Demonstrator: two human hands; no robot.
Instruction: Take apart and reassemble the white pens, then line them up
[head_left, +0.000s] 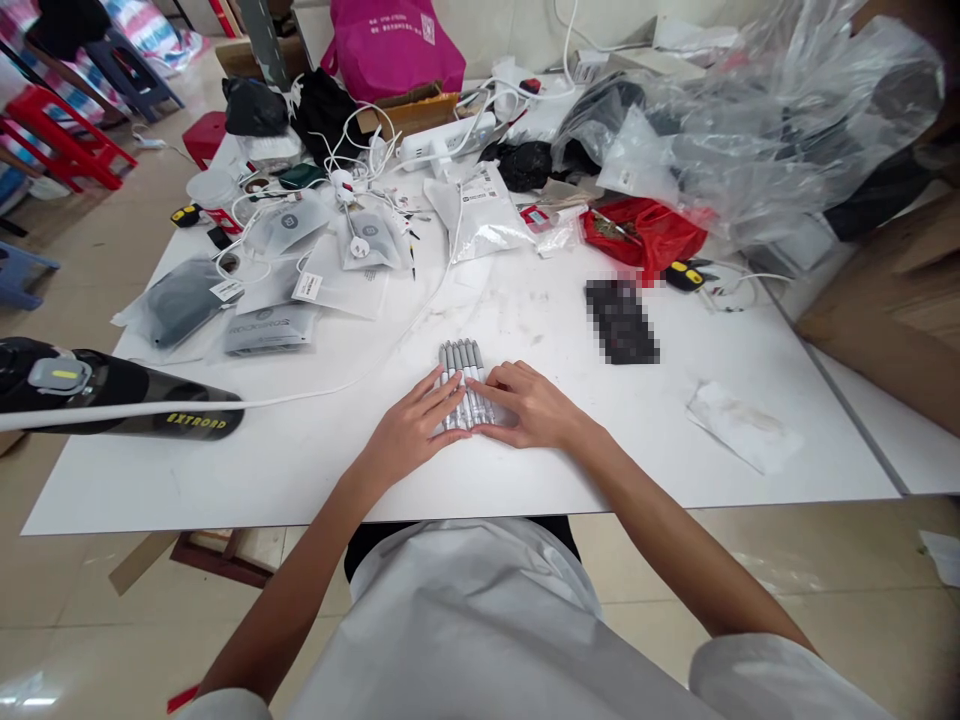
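A row of several slim silver-and-white pens (pixel 465 385) lies side by side on the table, tips pointing away from me. Shiny clear patches show near their lower ends; I cannot tell whether that is a wrapper or the barrels. My left hand (pixel 412 425) grips the row from the left, fingers over the pens and thumb at the near ends. From the other side my right hand (pixel 532 405) grips it too, forefinger on the pens, thumb along the near ends, other fingers curled. Both hands partly cover the pens.
On the white table (pixel 525 480), a black bottle (pixel 165 405) lies left beneath a white cable (pixel 330 392). Bagged items (pixel 274 325) sit behind it. A pixelated dark object (pixel 622 320), crumpled paper (pixel 742 425) and a red bag (pixel 645 235) are on the right.
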